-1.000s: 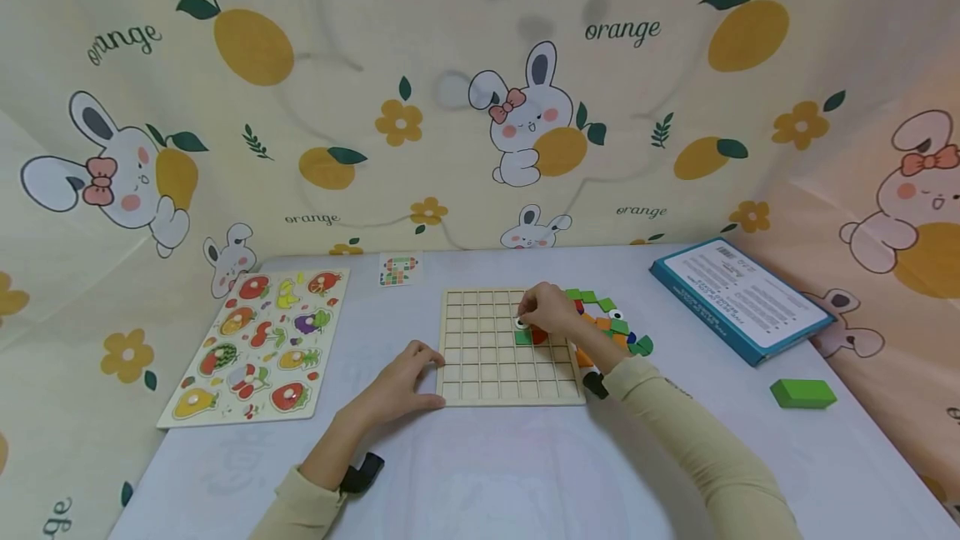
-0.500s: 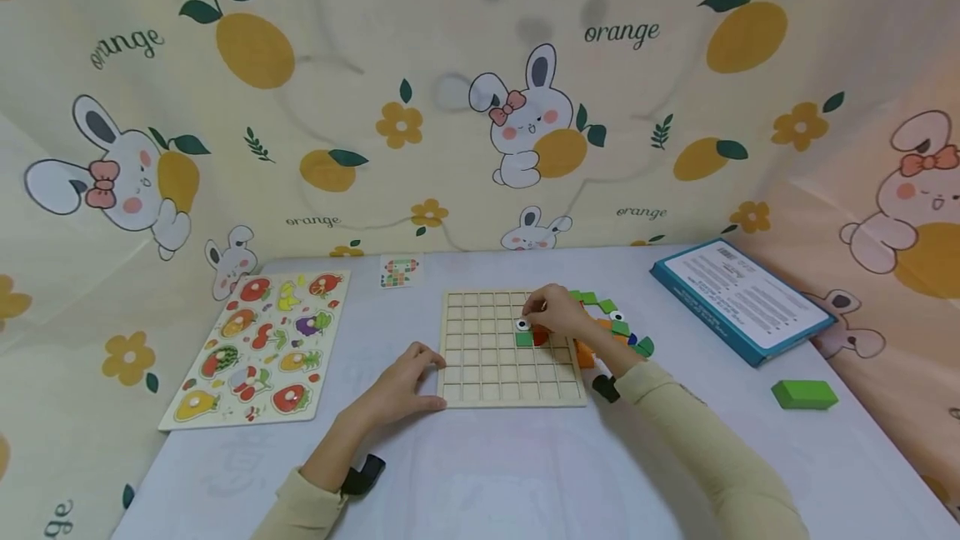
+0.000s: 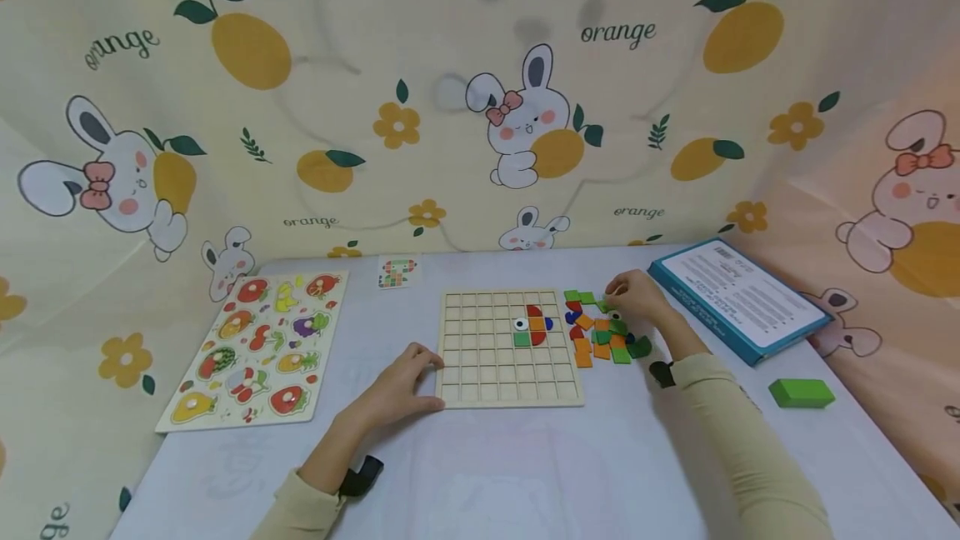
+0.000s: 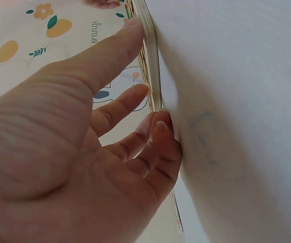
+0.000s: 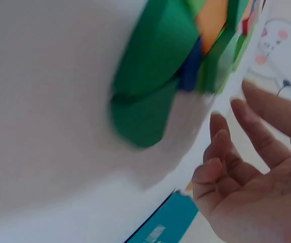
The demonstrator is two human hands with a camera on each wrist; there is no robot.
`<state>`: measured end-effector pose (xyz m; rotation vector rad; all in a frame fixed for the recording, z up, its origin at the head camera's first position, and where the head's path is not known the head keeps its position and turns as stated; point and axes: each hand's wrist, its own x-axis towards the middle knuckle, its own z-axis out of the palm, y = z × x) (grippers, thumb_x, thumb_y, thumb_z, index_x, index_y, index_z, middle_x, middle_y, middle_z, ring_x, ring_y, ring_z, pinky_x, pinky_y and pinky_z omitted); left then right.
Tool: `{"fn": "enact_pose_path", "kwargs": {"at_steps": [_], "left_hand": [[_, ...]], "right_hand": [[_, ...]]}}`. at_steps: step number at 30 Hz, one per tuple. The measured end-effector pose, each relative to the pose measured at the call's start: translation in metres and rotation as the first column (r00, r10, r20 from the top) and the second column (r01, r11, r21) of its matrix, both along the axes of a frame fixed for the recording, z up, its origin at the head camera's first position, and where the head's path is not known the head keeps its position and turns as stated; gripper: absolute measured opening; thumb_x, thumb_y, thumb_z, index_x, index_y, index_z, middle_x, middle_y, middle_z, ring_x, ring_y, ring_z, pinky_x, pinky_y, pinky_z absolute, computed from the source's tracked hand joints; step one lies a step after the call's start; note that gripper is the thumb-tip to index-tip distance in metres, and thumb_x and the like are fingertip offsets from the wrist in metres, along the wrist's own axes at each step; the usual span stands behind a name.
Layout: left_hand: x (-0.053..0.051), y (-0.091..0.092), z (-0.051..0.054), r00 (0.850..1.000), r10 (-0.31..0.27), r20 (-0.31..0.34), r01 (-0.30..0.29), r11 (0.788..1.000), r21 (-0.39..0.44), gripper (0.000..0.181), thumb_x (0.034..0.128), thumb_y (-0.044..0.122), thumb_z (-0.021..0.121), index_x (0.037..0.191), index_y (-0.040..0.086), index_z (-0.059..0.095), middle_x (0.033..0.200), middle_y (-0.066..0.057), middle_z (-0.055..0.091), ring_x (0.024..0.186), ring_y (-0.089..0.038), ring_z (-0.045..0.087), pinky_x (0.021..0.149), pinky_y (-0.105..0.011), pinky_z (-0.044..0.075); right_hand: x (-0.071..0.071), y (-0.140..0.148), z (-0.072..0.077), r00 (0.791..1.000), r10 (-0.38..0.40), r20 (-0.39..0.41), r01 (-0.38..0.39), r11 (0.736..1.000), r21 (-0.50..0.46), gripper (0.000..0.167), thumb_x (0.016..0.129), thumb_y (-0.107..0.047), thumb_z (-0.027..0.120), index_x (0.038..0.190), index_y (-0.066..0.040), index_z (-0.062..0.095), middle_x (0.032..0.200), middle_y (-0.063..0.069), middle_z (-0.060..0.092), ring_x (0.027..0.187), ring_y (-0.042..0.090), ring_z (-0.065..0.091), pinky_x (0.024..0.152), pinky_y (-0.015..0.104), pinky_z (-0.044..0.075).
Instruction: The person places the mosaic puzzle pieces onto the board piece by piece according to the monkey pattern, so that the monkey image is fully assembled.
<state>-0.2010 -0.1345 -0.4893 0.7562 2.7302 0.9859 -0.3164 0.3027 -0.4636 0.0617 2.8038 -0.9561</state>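
My left hand (image 3: 401,386) rests against the left edge of a wooden grid board (image 3: 480,373), with thumb and fingers touching its side; the left wrist view shows the fingers loosely bent there. On the board lie an eye tile (image 3: 521,324), a green square (image 3: 521,340), an orange square (image 3: 537,323), two red rounded pieces (image 3: 537,339) and a blue rounded piece (image 3: 549,323). My right hand (image 3: 637,298) hovers at the far side of a pile of coloured tiles (image 3: 602,337). In the right wrist view its fingers are relaxed, with nothing visible between them; dark green pieces (image 5: 155,55) lie nearby.
A fruit puzzle board (image 3: 258,348) lies at the left. Behind the grid board is a small pattern card (image 3: 397,272). A blue box (image 3: 742,298) and a green block (image 3: 802,393) are at the right. Patterned cloth (image 3: 420,107) hangs behind the table.
My right hand has left the grid board and moved right to the tile pile, uncovering the pieces on the board. My left hand has stayed at the board's edge.
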Motion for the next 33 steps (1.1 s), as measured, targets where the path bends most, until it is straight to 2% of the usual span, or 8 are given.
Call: {"fn": "enact_pose_path", "kwargs": {"at_steps": [5, 11, 15, 19, 27, 29, 33], "left_hand": [[0.001, 0.0, -0.001, 1.0, 0.002, -0.007, -0.002, 1.0, -0.003, 0.056, 0.0793, 0.025, 0.086, 0.124, 0.005, 0.059, 0.116, -0.006, 0.05, 0.096, -0.017, 0.05, 0.085, -0.04, 0.047], [0.001, 0.0, -0.002, 1.0, 0.0, -0.005, 0.0, 1.0, 0.01, 0.055, 0.0797, 0.024, 0.086, 0.124, 0.004, 0.059, 0.116, -0.005, 0.05, 0.095, -0.016, 0.05, 0.085, -0.038, 0.047], [0.001, 0.0, -0.001, 1.0, -0.001, -0.008, 0.001, 1.0, 0.014, 0.056, 0.0797, 0.024, 0.086, 0.124, 0.004, 0.059, 0.116, -0.005, 0.05, 0.095, -0.015, 0.05, 0.085, -0.038, 0.047], [0.0, -0.001, 0.0, 1.0, -0.003, -0.011, 0.003, 1.0, 0.01, 0.055, 0.0797, 0.024, 0.086, 0.124, 0.004, 0.059, 0.116, -0.006, 0.05, 0.095, -0.016, 0.049, 0.085, -0.038, 0.047], [-0.001, -0.001, 0.001, 1.0, -0.005, -0.017, 0.005, 1.0, 0.01, 0.055, 0.0799, 0.023, 0.085, 0.124, 0.004, 0.059, 0.116, -0.007, 0.05, 0.096, -0.018, 0.05, 0.086, -0.04, 0.046], [0.0, -0.001, 0.001, 1.0, -0.006, -0.013, 0.006, 1.0, 0.011, 0.055, 0.0802, 0.023, 0.085, 0.124, 0.004, 0.059, 0.117, -0.007, 0.05, 0.096, -0.017, 0.05, 0.087, -0.04, 0.046], [0.0, -0.001, 0.0, 1.0, -0.008, -0.005, 0.008, 1.0, 0.014, 0.055, 0.0805, 0.024, 0.085, 0.125, 0.004, 0.058, 0.117, -0.007, 0.05, 0.096, -0.017, 0.049, 0.087, -0.04, 0.046]], "right_hand": [[-0.003, 0.01, -0.005, 0.999, 0.02, 0.034, -0.019, 0.999, -0.03, 0.032, 0.092, -0.019, 0.072, 0.113, 0.003, 0.065, 0.106, 0.02, 0.062, 0.093, 0.032, 0.054, 0.08, 0.04, 0.046], [-0.008, 0.005, -0.012, 0.998, 0.05, 0.048, -0.05, 0.999, -0.005, 0.034, 0.089, -0.017, 0.075, 0.113, 0.004, 0.062, 0.102, 0.019, 0.061, 0.089, 0.031, 0.055, 0.078, 0.038, 0.049], [-0.008, 0.002, -0.01, 0.997, 0.03, 0.066, -0.031, 0.999, 0.017, 0.032, 0.09, -0.016, 0.073, 0.111, 0.004, 0.06, 0.103, 0.019, 0.061, 0.089, 0.031, 0.056, 0.079, 0.038, 0.049], [-0.006, -0.002, -0.006, 0.997, 0.017, 0.073, -0.021, 0.999, 0.05, 0.027, 0.09, -0.015, 0.074, 0.103, 0.004, 0.059, 0.096, 0.017, 0.061, 0.085, 0.029, 0.056, 0.074, 0.036, 0.048], [-0.005, -0.008, -0.001, 0.998, 0.016, 0.065, -0.023, 0.994, 0.108, 0.028, 0.089, -0.016, 0.075, 0.102, 0.004, 0.061, 0.093, 0.017, 0.062, 0.083, 0.029, 0.057, 0.072, 0.036, 0.048], [-0.004, -0.009, -0.001, 0.999, 0.008, 0.044, -0.012, 0.994, 0.105, 0.025, 0.09, -0.016, 0.075, 0.099, 0.002, 0.061, 0.09, 0.015, 0.061, 0.084, 0.03, 0.056, 0.072, 0.037, 0.047], [-0.005, -0.013, -0.004, 0.996, 0.037, -0.081, -0.035, 0.999, 0.029, 0.018, 0.093, -0.014, 0.071, 0.097, 0.0, 0.06, 0.09, 0.014, 0.058, 0.084, 0.028, 0.053, 0.072, 0.035, 0.045]]}}
